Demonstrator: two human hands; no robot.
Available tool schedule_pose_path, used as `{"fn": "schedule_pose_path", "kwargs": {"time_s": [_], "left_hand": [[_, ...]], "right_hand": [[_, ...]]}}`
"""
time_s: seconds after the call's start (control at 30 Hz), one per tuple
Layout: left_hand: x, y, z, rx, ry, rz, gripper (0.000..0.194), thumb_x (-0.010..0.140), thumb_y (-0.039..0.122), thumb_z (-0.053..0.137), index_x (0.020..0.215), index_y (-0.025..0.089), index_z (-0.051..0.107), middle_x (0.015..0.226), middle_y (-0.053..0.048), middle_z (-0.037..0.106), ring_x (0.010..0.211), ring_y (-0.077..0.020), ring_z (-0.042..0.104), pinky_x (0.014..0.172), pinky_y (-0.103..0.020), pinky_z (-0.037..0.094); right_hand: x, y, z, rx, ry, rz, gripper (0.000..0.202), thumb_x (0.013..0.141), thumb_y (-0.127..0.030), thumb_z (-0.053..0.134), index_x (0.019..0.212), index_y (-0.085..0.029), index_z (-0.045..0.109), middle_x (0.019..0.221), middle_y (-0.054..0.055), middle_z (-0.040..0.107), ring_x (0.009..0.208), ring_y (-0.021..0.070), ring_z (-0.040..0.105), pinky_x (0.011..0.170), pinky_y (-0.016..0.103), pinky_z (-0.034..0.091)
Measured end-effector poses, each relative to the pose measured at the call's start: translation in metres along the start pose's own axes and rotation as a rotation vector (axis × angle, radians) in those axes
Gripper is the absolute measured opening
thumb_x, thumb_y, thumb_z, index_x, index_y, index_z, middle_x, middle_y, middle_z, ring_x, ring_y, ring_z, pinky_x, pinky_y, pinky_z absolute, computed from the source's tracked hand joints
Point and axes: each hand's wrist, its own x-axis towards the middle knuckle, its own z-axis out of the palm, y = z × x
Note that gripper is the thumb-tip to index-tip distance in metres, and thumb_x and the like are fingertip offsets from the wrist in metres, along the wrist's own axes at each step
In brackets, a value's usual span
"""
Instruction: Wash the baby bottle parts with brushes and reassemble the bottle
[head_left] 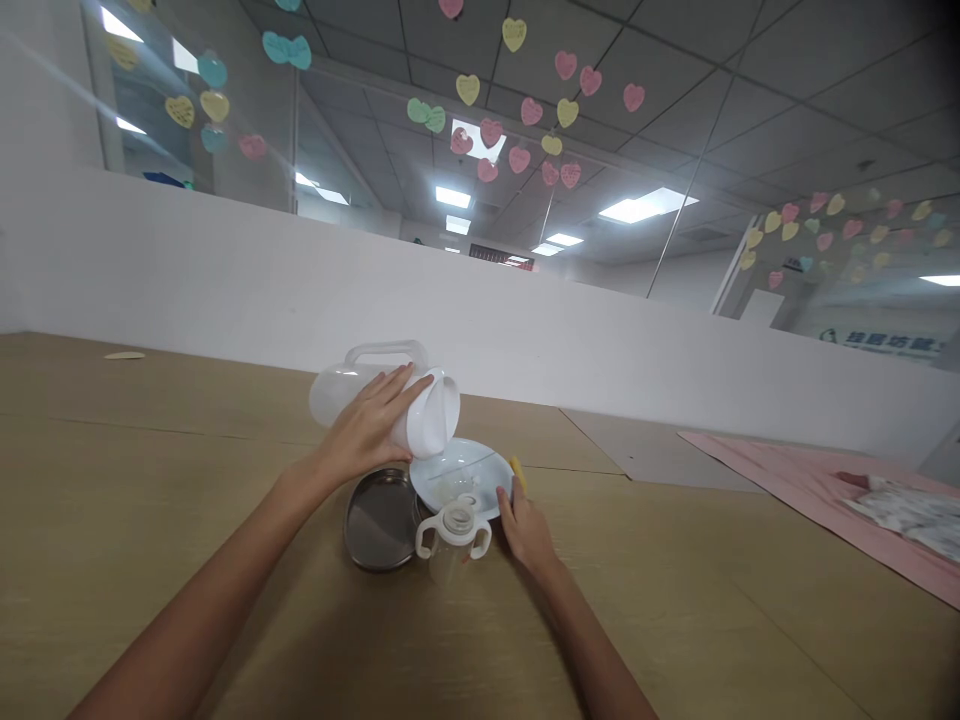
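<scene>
My left hand (375, 415) is wrapped round a translucent white pitcher (337, 390), tipped on its side with its mouth toward the right. Just below that mouth is a pale blue bowl (480, 465), tilted toward me. At the bowl's right rim, the fingers of my right hand (525, 525) grip its edge. A clear baby bottle (450, 560) with two white handles and an open neck stands in front of the bowl. To the left of the bottle lies a round metal dish (381, 520), partly behind it. Whether liquid is flowing cannot be made out.
Something yellow (518, 474) shows beside the bowl. A pink cloth (750, 470) with a white patterned fabric (911, 510) lies at the right. A low white wall (225, 270) closes off the back, and a flat pale piece (124, 355) lies far left.
</scene>
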Motion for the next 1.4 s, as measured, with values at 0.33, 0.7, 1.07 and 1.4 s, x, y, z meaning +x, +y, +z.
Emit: {"fn": "schedule_pose_path", "kwargs": {"time_s": [0.33,0.7,1.07,1.4], "left_hand": [[-0.003,-0.008,-0.032,-0.185,0.032,-0.303,0.1,0.051,0.052,0.072,0.135,0.022,0.027,0.133,-0.009,0.043,0.121,-0.0323,0.039,0.096,-0.041,0.037],[-0.001,0.038,-0.055,-0.205,-0.168,-0.165,0.097,0.054,0.049,0.071,0.136,0.024,0.026,0.142,-0.007,0.031,0.127,-0.0306,0.031,0.101,-0.038,0.033],[-0.003,0.047,-0.047,-0.097,-0.163,-0.031,0.089,0.064,0.046,0.066,0.138,0.027,0.02,0.145,-0.008,0.022,0.131,-0.029,0.023,0.103,-0.043,0.029],[-0.003,0.048,-0.049,-0.052,-0.132,0.033,0.087,0.067,0.041,0.065,0.138,0.028,0.017,0.146,-0.007,0.021,0.132,-0.0284,0.022,0.105,-0.045,0.026]], "right_hand": [[-0.001,-0.006,-0.005,0.002,-0.027,0.014,0.061,0.091,-0.046,0.015,0.133,-0.005,0.031,0.099,0.018,0.063,0.09,0.026,0.062,0.073,0.031,0.043],[-0.003,-0.011,-0.014,-0.006,-0.115,0.072,0.057,0.092,-0.042,0.019,0.136,-0.006,0.025,0.104,0.016,0.062,0.095,0.0253,0.06,0.076,0.03,0.041],[-0.002,-0.013,-0.014,-0.022,-0.137,0.088,0.055,0.093,-0.037,0.021,0.136,-0.004,0.024,0.115,0.017,0.057,0.1,0.0249,0.057,0.079,0.029,0.04],[-0.001,-0.01,-0.011,-0.012,-0.121,0.077,0.056,0.092,-0.041,0.019,0.136,-0.007,0.026,0.109,0.016,0.06,0.097,0.0244,0.059,0.077,0.029,0.041]]}}
